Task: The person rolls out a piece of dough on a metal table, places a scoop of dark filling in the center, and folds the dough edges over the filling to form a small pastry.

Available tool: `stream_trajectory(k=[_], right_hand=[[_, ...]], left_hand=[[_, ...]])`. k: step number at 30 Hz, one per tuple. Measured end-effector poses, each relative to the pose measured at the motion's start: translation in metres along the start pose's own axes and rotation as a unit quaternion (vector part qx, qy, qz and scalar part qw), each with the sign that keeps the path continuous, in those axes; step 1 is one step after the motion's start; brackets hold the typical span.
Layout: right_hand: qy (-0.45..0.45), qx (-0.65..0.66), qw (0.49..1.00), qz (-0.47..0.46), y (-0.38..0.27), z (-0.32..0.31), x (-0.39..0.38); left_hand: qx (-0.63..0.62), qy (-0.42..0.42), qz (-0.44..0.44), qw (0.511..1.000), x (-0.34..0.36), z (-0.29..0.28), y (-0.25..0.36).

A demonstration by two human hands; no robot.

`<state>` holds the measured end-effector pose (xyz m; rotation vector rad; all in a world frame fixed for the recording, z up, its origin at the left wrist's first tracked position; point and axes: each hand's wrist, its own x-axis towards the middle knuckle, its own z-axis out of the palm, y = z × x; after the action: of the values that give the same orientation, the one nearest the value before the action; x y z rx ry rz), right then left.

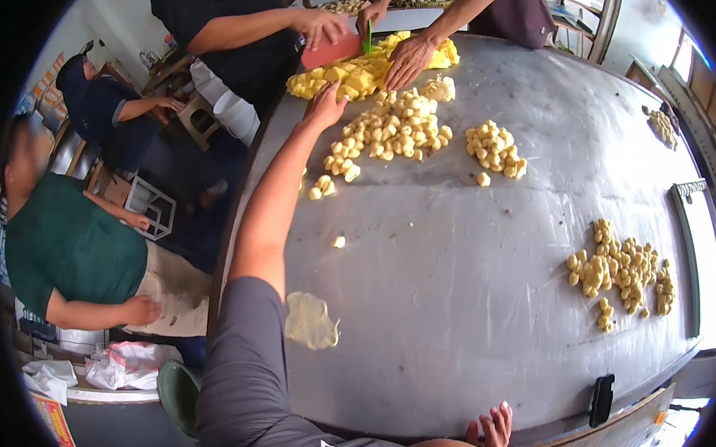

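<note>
My left hand stretches far across the metal table to the front edge of a long heap of yellow dough, its fingers apart and nothing visible in them. Just right of it lies a large pile of small pale dough balls. At the near table edge is my right hand, its fingers spread and holding nothing. Across the table, one co-worker's hand is on a red flat scraper. Another co-worker presses one hand on the dough and grips a green-handled tool with the other.
Further dough balls lie in a smaller pile and a browner group at the right. A flattened dough piece lies near my left sleeve. A black phone-like object is at the near right edge. Two people are to the left.
</note>
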<state>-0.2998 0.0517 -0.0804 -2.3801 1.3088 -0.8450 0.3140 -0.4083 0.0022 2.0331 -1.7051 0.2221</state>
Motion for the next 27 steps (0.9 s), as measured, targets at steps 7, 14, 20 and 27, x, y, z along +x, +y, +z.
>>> stream_trajectory(k=[7, 14, 20, 27], right_hand=[[-0.01, -0.026, 0.999, -0.017, 0.028, 0.015, -0.034], [0.023, 0.01, 0.999, -0.019, 0.079, 0.036, -0.079], [0.0, 0.012, 1.0, 0.01, 0.052, 0.025, -0.049], [-0.009, 0.02, 0.999, 0.031, 0.045, 0.022, -0.041]], left_hand=[[0.049, -0.029, -0.052, 0.997, 0.041, 0.077, 0.005], [0.055, -0.014, -0.002, 0.998, 0.04, 0.067, -0.016], [0.089, 0.036, -0.064, 0.993, 0.039, 0.071, 0.004], [0.069, 0.039, -0.061, 0.995, 0.04, 0.072, -0.002]])
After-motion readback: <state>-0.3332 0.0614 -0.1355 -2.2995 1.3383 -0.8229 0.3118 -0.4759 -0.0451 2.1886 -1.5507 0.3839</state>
